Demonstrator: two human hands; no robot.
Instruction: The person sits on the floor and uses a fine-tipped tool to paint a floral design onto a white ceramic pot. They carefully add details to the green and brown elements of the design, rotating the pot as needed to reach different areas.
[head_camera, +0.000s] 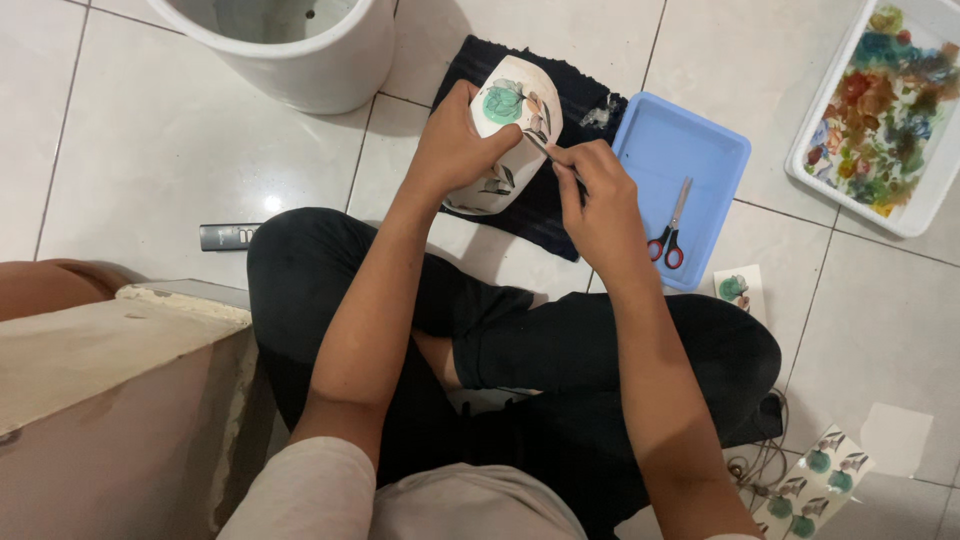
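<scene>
While left hand (455, 140) wraps the white pot (510, 130) over the dark cloth (560, 205), right hand (600, 200) pinches a thin brush (550, 155) against its painted side. Risk as I see it: pot rolls in the one-hand grip, stroke smears. Floor: pale glossy tiles (150, 150), blue tray (680, 150) with scissors (672, 235), paint-smeared palette tray (890, 110).

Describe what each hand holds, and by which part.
The left hand grips the white decorated ceramic pot around its side. The right hand pinches a thin dark tool near its lower end, tip at the pot.
</scene>
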